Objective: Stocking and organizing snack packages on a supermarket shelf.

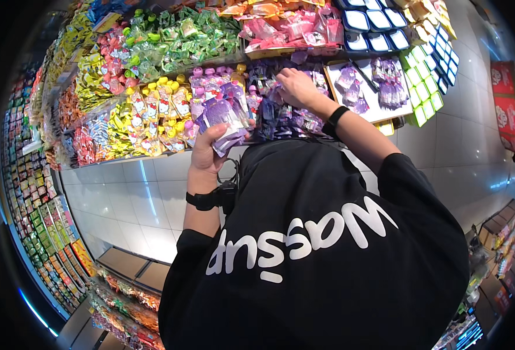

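My left hand [211, 146] is closed around a stack of purple and white packets [224, 120], held over the near edge of a candy display. Beneath and behind them lie pink-capped pouches [198, 92]. To the right, my right hand [297, 87] reaches down among small dark purple packets [270, 116] in the bin; its fingertips are bent onto them, and whether they grip one is hidden. Right of that hand, a white tray [371, 111] holds two groups of purple packets [388, 83] with a black strip between them.
Yellow-capped pouches [163, 103] fill the section on the left. Green packets [196, 37] and pink packets [299, 30] lie behind. Green-rimmed containers [423, 98] and blue-rimmed containers [378, 22] stand at the right. A red box display [502, 105] is farther right.
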{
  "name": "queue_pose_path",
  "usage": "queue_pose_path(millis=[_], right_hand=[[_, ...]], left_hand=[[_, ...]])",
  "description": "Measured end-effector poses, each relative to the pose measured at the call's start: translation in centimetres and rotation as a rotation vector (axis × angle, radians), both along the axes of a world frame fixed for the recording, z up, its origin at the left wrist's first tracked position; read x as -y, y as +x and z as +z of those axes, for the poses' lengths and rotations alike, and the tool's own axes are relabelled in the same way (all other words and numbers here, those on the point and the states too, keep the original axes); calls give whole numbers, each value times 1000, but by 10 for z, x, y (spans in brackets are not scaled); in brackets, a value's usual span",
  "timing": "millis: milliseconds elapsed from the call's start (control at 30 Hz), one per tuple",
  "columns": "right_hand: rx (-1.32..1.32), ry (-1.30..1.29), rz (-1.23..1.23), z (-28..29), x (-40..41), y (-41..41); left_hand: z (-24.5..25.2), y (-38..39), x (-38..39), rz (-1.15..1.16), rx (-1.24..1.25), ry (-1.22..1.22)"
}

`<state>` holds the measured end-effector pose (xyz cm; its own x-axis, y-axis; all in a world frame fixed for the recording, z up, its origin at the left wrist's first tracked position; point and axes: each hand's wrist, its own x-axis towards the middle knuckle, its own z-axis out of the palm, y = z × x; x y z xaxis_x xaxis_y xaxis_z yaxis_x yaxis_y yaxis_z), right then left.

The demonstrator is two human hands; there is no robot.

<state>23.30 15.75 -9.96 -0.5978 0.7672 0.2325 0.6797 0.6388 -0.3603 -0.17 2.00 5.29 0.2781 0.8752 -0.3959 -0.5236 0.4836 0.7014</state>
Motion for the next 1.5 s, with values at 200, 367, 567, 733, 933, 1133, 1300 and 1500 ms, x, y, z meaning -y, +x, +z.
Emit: queue_pose_path(millis=[200,367,567,733,933,1133,1300,1500], right_hand=[[64,20,58,-24,-25,-48],[295,-59,9,-35,-41,-57],[-85,-258,-193,-1,-44,-43],[-969,-1143,-217,35,-42,3],[-1230,-1380,-150,122,3,24],[-1261,-1368,-150,142,26,16],[-1279,-1335,-89,139,35,12],[-1272,-1330,-100,151,43,9]], left_hand=[[7,-6,-16,87,68,-1],[0,-13,-23,118,-60,4],[-6,-15,-31,134,-42,-22],[-12,-11,-40,113,16,-30],[-4,-4,-45,15,-15,5],[19,17,-42,0,5,96],[24,18,-36,30,55,124],[25,19,-30,-24,51,148]])
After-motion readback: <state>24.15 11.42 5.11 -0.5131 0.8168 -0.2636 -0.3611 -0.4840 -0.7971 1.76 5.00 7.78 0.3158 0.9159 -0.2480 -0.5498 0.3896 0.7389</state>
